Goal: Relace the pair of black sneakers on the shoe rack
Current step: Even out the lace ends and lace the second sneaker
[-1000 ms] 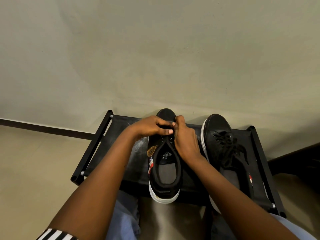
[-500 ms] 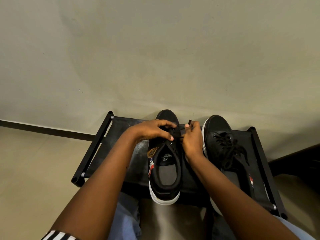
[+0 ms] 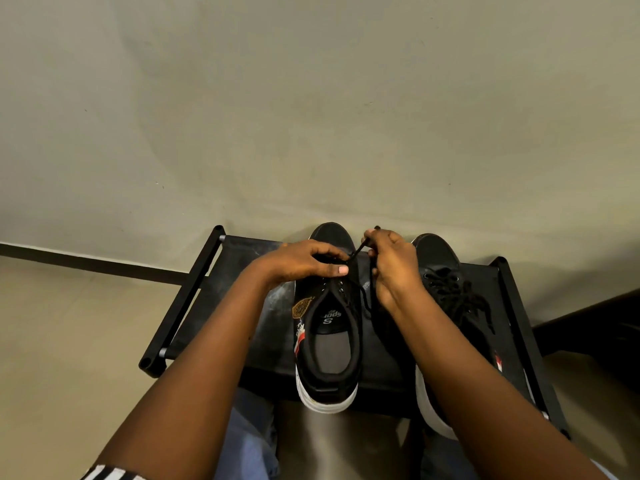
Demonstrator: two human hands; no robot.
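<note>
We note the sneaker (image 3: pixel 327 386) centred on the rack (image 3: pixel 239 271), its insole (image 3: pixel 329 318) printed "S" and "SPOR…", upside down to us. Right hand (image 3: pixel 394 268) pinches its lace (image 3: pixel 356 252), drawn taut; left hand (image 3: pixel 304 259) grips the eyelet area. Second sneaker (image 3: pixel 446 271), laced, stands just right.

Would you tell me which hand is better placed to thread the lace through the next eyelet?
Right: the right hand pinches the lace end, while the left hand holds the sneaker.
</note>
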